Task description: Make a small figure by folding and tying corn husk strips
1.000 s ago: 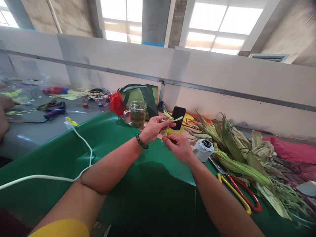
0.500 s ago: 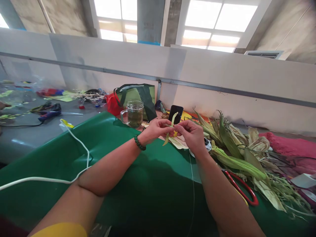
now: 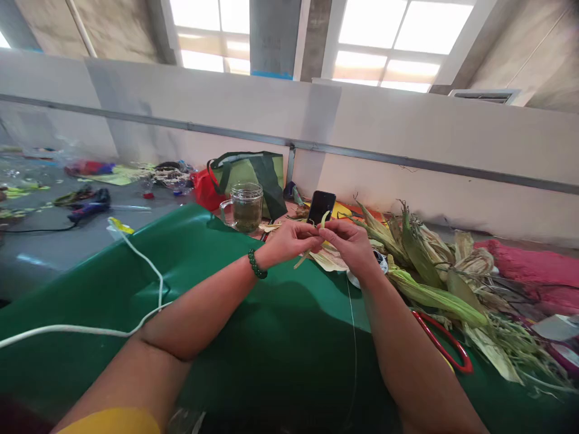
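Observation:
Both my hands meet over the green table cover, pinching a pale yellow-green strip of corn husk. My left hand, with a green bead bracelet at the wrist, has its thumb and fingers closed on the strip; one end sticks out below it. My right hand grips the strip's upper part, fingertips touching the left ones. Just behind stands a dark phone. A broad dry husk piece lies under the hands. A thin pale thread hangs near my right forearm.
Corn husks pile up on the right, beside red-handled scissors and pink cloth. A glass mug and a green bag stand behind my left hand. A white cable crosses the cover at left.
The strip's upper end now stands lower and leans more to the right, closer to my right fingers. Both hands stay pressed together in nearly the same place.

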`<state>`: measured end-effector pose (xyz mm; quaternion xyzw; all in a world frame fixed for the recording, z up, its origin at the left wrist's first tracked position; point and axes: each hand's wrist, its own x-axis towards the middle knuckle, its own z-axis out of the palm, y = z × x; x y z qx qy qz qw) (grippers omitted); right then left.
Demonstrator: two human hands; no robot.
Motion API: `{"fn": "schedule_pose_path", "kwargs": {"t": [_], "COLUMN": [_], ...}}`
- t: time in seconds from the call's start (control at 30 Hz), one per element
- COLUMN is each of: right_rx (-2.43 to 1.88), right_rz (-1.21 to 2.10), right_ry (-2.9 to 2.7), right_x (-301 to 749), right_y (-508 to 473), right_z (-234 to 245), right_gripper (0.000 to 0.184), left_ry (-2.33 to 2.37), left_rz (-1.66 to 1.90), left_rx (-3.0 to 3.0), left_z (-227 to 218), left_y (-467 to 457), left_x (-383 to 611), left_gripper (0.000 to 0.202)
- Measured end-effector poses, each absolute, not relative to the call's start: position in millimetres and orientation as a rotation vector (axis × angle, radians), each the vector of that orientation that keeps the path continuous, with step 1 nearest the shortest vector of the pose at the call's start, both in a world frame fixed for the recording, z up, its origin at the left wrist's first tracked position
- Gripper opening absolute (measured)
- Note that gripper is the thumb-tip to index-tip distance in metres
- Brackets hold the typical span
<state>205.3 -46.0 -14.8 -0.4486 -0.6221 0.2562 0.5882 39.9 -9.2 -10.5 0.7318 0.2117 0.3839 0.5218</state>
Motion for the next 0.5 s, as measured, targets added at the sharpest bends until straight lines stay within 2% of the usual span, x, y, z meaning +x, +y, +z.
{"fn": "schedule_pose_path", "kwargs": {"t": [0.13, 0.37, 0.5], "right_rx": [-0.995, -1.059, -1.123], "right_rz": [0.62, 0.746, 0.765], "right_ry": [-1.353, -1.409, -1.565], "right_x": [202.7, 216.5, 213.2], "right_y": [-46.8, -46.9, -49.1], "right_z": [-16.5, -9.1, -11.7], "right_gripper": [0.027, 0.036, 0.043], "left_ry": [0.49, 0.511, 0.504], "left_rz": [0.864, 0.768, 0.926], "left_rx": [1.817, 1.647, 1.589], "left_z": [-13.9, -18.4, -17.5], "left_y": [-12.2, -7.8, -5.8], "left_x": [41.8, 44.8, 45.7], "left_gripper": [0.01, 0.026, 0.019]}}
